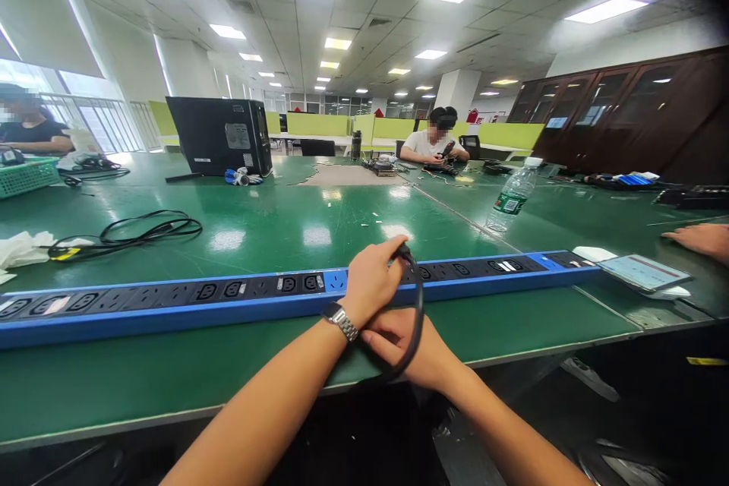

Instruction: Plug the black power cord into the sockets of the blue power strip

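Observation:
A long blue power strip (171,317) with several black sockets lies across the front of the green table. My left hand (373,281), with a metal-band watch at the wrist, is closed on the plug end of a black power cable (420,304) just above the strip. From there the cable bends down in a loop past my right hand (413,345) toward the table edge. My right hand rests low against the strip's near side, under my left wrist. Its thumb points left, while its other fingers are mostly hidden, so its grip cannot be made out.
A coiled black cable (153,231) lies at left, with a black computer case (219,135) behind. To the right are a water bottle (514,190), a tablet (646,272) and another person's hand (700,239). Another person (436,140) sits across the table. The table edge (512,353) is close.

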Demonstrator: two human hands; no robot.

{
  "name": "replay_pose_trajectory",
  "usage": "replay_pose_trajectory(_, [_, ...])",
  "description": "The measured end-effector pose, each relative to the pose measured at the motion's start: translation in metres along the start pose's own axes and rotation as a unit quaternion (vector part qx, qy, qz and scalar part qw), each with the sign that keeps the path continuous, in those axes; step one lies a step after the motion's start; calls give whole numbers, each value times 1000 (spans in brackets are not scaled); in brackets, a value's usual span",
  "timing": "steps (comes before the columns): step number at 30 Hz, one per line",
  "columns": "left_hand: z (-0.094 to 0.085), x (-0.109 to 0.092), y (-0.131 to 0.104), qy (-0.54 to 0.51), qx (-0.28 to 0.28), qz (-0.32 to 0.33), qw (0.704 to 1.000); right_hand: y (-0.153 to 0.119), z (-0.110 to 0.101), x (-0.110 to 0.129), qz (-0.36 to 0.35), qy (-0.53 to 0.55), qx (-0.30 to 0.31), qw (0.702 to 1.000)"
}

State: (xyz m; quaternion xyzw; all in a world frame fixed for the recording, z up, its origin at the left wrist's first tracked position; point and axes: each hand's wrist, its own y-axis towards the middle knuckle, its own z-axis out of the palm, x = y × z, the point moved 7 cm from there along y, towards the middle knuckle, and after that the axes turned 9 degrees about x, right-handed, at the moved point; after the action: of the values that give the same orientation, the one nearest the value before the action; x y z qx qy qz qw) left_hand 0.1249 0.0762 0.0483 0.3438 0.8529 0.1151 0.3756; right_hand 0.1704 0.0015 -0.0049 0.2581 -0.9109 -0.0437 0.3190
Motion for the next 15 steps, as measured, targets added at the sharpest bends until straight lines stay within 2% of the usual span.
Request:
replay_pose_trajectory(2, [-8, 10, 2, -112, -53, -22, 992, 0, 0, 1, 12, -9, 11, 1000])
replay_pose_trajectory(4, [-16, 16, 3, -202, -86, -15, 975, -1, -2, 3, 8, -23, 10, 1000])
replay_pose_trajectory(7, [-32, 21, -1, -290, -102, 6, 952, -1, -2, 4, 7, -27, 11, 1000])
replay_pose_trajectory(9, [-49, 28, -10, -330, -102, -3, 938, -1, -2, 3, 10, -20, 13, 1000])
replay_pose_trajectory(12, [-88, 46, -34, -336, -122, -22, 934, -1, -1, 1, 12, -13, 12, 1000])
replay_pose_trajectory(15, [-130, 70, -63, -297, -94, -60, 948, -1, 0, 0, 21, -18, 7, 1000])
